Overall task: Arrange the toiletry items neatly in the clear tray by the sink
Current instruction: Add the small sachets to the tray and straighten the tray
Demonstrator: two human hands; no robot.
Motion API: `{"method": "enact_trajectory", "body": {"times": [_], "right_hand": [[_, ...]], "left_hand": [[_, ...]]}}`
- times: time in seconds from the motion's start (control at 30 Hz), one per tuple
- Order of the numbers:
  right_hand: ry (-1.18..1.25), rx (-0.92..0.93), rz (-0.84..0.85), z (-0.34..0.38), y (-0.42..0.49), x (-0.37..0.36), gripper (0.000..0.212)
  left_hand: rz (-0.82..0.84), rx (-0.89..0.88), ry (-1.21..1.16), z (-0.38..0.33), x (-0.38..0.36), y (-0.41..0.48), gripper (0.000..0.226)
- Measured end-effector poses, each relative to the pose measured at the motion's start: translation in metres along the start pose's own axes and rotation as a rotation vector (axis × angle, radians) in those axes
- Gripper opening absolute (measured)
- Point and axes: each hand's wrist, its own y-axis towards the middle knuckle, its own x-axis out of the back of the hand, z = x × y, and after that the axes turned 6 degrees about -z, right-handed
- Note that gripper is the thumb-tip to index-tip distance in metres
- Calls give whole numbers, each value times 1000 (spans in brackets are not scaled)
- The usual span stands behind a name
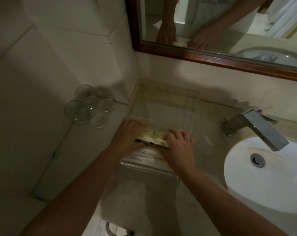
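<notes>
A clear plastic tray [161, 103] lies on the counter in the corner, left of the sink. Pale yellow toiletry packets [153, 136] lie in a row across its near half, with white packets [144, 155] below them near the front rim. My left hand [129, 135] rests on the left end of the yellow packets, fingers laid over them. My right hand [177, 143] covers their right end, fingers curled over the edge. Whether either hand pinches a packet is hidden.
Two clear drinking glasses [91, 105] stand against the left wall, beside the tray. A metal faucet [253, 130] and white basin [266, 174] sit to the right. A wood-framed mirror [212, 23] hangs above. The counter edge runs just below the tray.
</notes>
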Motion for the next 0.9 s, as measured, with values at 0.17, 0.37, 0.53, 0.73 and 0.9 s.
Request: {"method": "enact_trajectory", "body": {"times": [0.17,0.37,0.53,0.73,0.9], "right_hand": [[-23,-46,-93,-10,-14,0,24],[-31,-63,-71,-15,-11,-3,8],[-17,-69,-116,-16,-3,-6,5],[26,-113,-114,-14,1,-10,6],[48,-111,-97,-13,0,-12,8]], "left_hand": [[-179,92,-65,-1,-4,-13,33],[-183,147,-72,-8,-4,-9,13],[-171,224,-121,-12,-3,-7,11],[-172,275,-160,-17,-6,-5,11],[-173,205,-149,-17,-9,-9,16]]}}
